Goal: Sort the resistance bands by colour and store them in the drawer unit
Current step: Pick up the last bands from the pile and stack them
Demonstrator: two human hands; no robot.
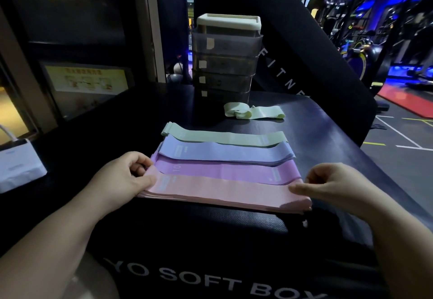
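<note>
Your L hand [126,176] pinches the pink bands [218,191] at one end, R hand [332,183] touches the other w/ curled fingers (grip unclear), drawer unit [225,64] well behind; uneven lift could slide layers onto the purple bands [229,171].

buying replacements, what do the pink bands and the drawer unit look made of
The pink bands: likely thin latex or rubber, matte; they lie flat in floppy layered sheets. The drawer unit: seemingly plastic, smoky translucent drawers with a cream opaque top, faintly glossy.
</note>
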